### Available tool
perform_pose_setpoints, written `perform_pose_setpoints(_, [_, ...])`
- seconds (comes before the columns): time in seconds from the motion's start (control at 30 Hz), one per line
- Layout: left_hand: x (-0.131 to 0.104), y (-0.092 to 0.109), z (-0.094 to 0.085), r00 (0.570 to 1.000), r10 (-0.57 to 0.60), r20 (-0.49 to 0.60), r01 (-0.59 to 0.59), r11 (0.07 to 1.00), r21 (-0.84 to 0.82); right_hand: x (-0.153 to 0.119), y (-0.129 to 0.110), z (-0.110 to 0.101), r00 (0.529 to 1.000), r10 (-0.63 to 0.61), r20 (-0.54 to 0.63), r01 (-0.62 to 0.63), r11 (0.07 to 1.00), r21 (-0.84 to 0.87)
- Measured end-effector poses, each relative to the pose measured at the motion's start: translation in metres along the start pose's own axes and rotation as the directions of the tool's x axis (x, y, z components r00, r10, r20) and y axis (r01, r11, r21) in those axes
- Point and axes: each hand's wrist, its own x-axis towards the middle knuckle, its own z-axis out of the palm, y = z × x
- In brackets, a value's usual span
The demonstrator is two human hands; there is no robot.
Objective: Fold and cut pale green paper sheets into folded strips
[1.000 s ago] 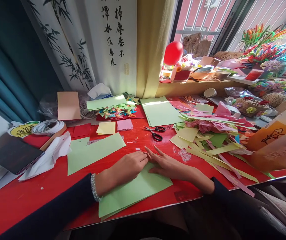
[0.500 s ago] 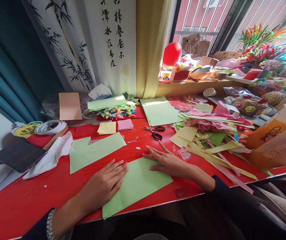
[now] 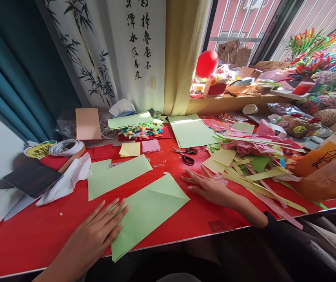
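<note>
A folded sheet of light green paper lies at the front edge of the red table, one corner sticking out past it. My left hand rests flat on the paper's left side, fingers stretched out. To the right of the paper, my right hand is spread above or on the table, apart from the sheet and holding nothing. Beyond it lie black-handled scissors with parted blades. Another green sheet lies behind the left hand, partly over a ruler-like strip.
Yellow squares and pink squares lie behind. Green sheets are stacked at the back. Paper strips and scraps heap at right, near drink cups. A dark flat device and white tape roll stand left.
The green paper has shifted left along with my left hand. My right hand has come off the paper and moved right. The camera view has turned slightly left.
</note>
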Motion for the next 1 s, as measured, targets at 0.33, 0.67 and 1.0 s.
perform_pose_setpoints(0.33, [0.011,0.049,-0.005,0.989,-0.052,-0.136,0.072,0.987,0.145,0.023,-0.036,0.015,0.982,0.190,0.006,-0.122,0.602,0.789])
perform_pose_setpoints(0.67, [0.138,0.000,-0.030,0.825,-0.494,0.273,0.537,0.536,-0.651,0.062,-0.026,-0.015,0.996,-0.040,-0.085,0.089,0.692,0.717])
perform_pose_setpoints(1.0, [0.168,-0.001,-0.014,0.807,-0.532,0.257,0.269,-0.056,-0.961,0.064,-0.036,-0.013,0.977,0.206,-0.052,-0.052,0.466,0.883])
